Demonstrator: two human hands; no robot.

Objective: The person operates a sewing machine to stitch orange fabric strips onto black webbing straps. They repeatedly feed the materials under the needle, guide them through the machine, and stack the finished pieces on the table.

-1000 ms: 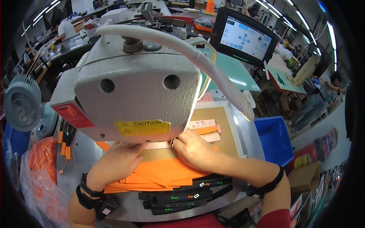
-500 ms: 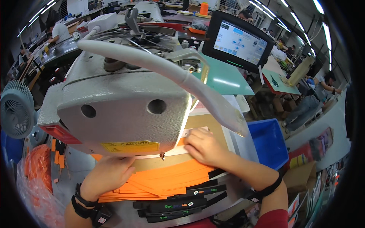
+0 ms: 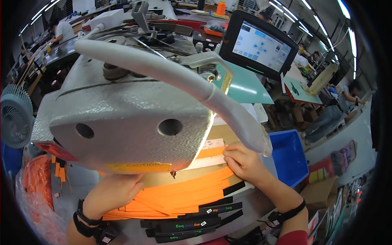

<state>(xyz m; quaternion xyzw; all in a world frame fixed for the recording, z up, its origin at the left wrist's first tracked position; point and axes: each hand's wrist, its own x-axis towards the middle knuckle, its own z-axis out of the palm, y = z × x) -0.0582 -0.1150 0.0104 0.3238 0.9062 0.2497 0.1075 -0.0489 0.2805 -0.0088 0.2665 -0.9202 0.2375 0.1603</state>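
My right hand [image 3: 243, 164] has its fingers pinched at the right end of an orange strip [image 3: 213, 153], which lies along a white strip [image 3: 206, 164] on a tan board [image 3: 163, 179]. My left hand [image 3: 114, 192] lies flat at the board's left, fingers stretched out and partly hidden under the grey sewing machine head [image 3: 139, 141]. The machine's needle area [image 3: 173, 174] is between my hands. A fan of loose orange strips [image 3: 175, 196] is spread in front of them. Nearer to me lie several black printed straps [image 3: 183, 222].
A lamp arm [image 3: 155, 67] curves across the machine head. At the right stand a control screen [image 3: 259, 45] and a blue bin [image 3: 288, 157]. A fan [image 3: 17, 116] and a plastic bag of orange material [image 3: 38, 183] are at the left. People work farther back.
My right hand has moved right and slightly down, to the end of the orange strip, uncovering more of it. My left hand is nearly where it was. The view has shifted slightly.
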